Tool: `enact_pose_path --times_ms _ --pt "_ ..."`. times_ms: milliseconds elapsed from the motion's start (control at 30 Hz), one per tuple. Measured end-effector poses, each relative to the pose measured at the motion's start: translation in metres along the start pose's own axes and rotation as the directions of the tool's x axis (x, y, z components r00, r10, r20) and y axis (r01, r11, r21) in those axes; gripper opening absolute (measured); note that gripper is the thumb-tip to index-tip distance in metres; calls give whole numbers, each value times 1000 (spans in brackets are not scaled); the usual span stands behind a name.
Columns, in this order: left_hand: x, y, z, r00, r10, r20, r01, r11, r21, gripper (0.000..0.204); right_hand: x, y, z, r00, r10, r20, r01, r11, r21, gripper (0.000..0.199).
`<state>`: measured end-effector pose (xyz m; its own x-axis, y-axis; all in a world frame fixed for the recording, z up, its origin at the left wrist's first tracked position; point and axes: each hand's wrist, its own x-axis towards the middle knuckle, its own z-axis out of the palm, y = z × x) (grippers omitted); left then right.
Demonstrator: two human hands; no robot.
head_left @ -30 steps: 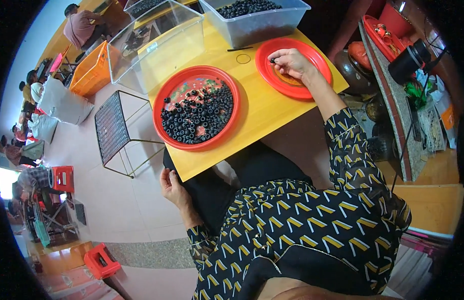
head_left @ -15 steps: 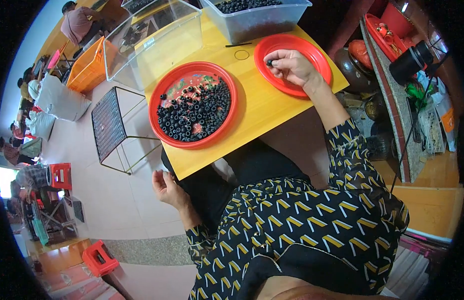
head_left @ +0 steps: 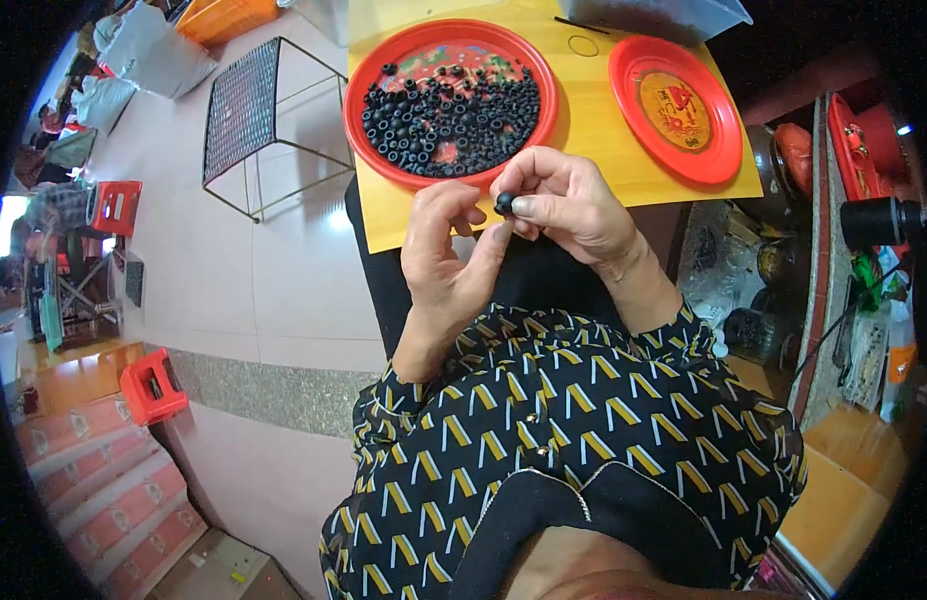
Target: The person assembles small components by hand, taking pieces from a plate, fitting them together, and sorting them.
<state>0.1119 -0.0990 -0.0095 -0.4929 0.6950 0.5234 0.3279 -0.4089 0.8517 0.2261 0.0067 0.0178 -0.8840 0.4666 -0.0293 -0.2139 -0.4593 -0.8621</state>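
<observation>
Between the thumb and fingers of my right hand (head_left: 573, 208) is a small round black piece (head_left: 504, 204), held over the table's near edge. My left hand (head_left: 448, 250) is just beside it, thumb and fingers apart, with nothing visible in its grip; whether a fingertip touches the piece I cannot tell. Just beyond both hands, a red round tray (head_left: 549, 90) carries many small black ring-like pieces (head_left: 423, 125), some showing holes in their middles. To the right lies a second red tray (head_left: 728, 130) with a yellow printed centre and no black pieces in sight.
The trays stand on a yellow table (head_left: 583, 85). A clear plastic bin (head_left: 663, 18) is at its far edge. Left of the table is a black mesh-topped stool (head_left: 245, 120); a red stool (head_left: 153, 388) stands farther left. A cluttered stone ledge (head_left: 821, 260) runs along the right.
My right hand has come from the right tray toward my body with the black piece. My left hand has risen to meet it. The view has tipped downward.
</observation>
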Motion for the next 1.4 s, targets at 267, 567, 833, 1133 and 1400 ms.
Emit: enact_pose_path --times_ms 267,567,833,1133,1400 --pt "-2 5 -5 999 47 7 -47 993 112 22 3 7 6 1000 -10 20 12 998 -60 17" --pt "2 1 -9 989 142 51 -150 957 248 19 5 12 6 999 40 -19 -41 998 -54 16" --pt "1 -4 -11 976 210 60 -218 918 332 17 9 18 10 999 48 -18 -48 999 -12 10" --pt "-4 -11 -8 999 -50 -12 51 997 52 6 8 27 13 960 -276 -40 249 912 -327 11" --pt "-3 -5 -8 972 -210 106 208 978 37 18 3 22 11 991 11 -131 -44 969 -245 11"
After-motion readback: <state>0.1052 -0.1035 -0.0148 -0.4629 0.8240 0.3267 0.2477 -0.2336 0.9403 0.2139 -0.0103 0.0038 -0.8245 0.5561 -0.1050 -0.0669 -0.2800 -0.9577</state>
